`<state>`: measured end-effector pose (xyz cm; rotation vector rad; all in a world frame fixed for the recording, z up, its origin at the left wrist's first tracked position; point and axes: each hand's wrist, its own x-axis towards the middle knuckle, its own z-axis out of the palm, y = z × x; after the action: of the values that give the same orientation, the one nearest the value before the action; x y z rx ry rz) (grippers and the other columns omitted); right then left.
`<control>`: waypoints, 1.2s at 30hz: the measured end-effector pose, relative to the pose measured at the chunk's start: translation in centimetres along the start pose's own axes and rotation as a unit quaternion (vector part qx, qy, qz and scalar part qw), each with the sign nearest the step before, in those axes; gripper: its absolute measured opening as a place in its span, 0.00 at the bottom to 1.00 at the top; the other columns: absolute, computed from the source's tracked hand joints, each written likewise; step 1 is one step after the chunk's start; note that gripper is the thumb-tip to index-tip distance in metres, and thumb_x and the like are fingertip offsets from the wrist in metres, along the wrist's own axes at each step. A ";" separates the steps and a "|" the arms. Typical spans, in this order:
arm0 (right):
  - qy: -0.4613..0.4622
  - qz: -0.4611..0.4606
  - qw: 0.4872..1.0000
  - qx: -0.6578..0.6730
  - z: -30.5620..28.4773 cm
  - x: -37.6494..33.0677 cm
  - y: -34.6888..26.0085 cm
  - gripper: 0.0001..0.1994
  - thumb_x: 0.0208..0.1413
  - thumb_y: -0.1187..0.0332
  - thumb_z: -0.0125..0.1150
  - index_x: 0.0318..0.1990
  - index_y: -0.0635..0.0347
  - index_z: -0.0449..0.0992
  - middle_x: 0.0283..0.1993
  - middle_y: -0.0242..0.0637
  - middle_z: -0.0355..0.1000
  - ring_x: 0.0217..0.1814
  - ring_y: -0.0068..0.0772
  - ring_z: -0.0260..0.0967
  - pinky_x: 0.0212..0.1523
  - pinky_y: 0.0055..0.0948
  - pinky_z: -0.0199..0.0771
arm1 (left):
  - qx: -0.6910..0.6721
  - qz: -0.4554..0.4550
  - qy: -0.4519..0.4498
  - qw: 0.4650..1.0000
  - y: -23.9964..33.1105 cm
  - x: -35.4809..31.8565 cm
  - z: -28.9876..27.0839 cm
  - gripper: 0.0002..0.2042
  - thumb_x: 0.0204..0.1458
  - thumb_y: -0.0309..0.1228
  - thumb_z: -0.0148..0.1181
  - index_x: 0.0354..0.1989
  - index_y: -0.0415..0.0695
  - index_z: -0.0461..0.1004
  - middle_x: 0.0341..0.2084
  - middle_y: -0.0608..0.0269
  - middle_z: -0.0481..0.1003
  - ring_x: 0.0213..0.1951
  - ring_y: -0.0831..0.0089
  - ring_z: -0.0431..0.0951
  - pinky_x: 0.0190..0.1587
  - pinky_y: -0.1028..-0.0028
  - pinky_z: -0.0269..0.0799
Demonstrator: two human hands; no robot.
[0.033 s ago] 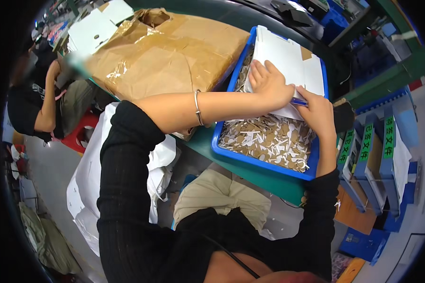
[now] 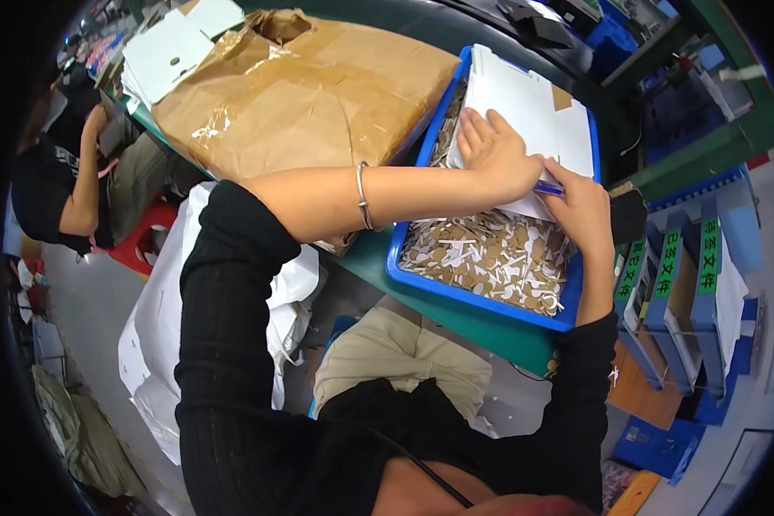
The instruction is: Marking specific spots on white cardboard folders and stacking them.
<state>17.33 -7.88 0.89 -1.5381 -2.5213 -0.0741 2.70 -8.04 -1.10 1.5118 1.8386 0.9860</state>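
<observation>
White cardboard sheets (image 2: 525, 99) lie stacked over the far part of a blue plastic tray (image 2: 482, 297). My left hand (image 2: 497, 163) rests on the top sheet with its fingers stretched out, pressing nothing between them. Close beside its wrist, my right hand (image 2: 583, 211) is closed round a slim blue-purple tool (image 2: 549, 187) at the near edge of the sheets. Whether that tool is a pen or a small cutter cannot be made out. Loose cut scraps (image 2: 482, 254), brown and white, fill the near part of the tray.
A large brown paper-wrapped package (image 2: 301, 103) takes up the green table left of the tray. White card pieces (image 2: 168, 56) lie beyond it. Blue file holders (image 2: 662, 301) stand at the right. A white sack (image 2: 168, 318) is at my left; another person (image 2: 69, 181) sits farther off.
Both hands keep almost the same place on the cardboard. The view has shifted very slightly.
</observation>
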 end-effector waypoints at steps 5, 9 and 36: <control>0.010 -0.004 1.000 0.004 0.5 0.1 -0.5 0.20 0.40 0.65 0.57 0.45 0.58 0.72 0.34 0.42 0.74 0.27 0.45 0.69 0.30 0.31 0.67 | -0.002 0.005 -0.039 0.999 -0.2 0.2 0.2 0.42 0.44 0.43 0.51 0.55 0.19 0.39 0.55 0.19 0.34 0.61 0.36 0.27 0.60 0.52 0.22; 0.024 0.005 1.000 0.009 0.7 0.2 -0.5 0.22 0.38 0.67 0.57 0.46 0.57 0.72 0.34 0.43 0.74 0.26 0.43 0.68 0.29 0.30 0.66 | 0.011 0.042 0.075 0.996 -0.2 0.3 2.4 0.39 0.43 0.41 0.52 0.51 0.17 0.45 0.53 0.19 0.42 0.59 0.35 0.38 0.60 0.52 0.27; 0.359 -0.105 0.903 0.211 -1.3 -0.2 0.5 0.12 0.51 0.69 0.52 0.41 0.61 0.74 0.42 0.37 0.73 0.25 0.26 0.70 0.28 0.21 0.69 | -0.352 0.040 0.007 0.935 0.1 2.5 -4.3 0.19 0.43 0.21 0.50 0.45 0.35 0.56 0.39 0.42 0.63 0.42 0.53 0.68 0.45 0.58 0.66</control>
<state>18.02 -7.96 2.09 -0.8489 -1.9210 -0.0941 -1.21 -6.39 1.52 1.1258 1.2193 1.4915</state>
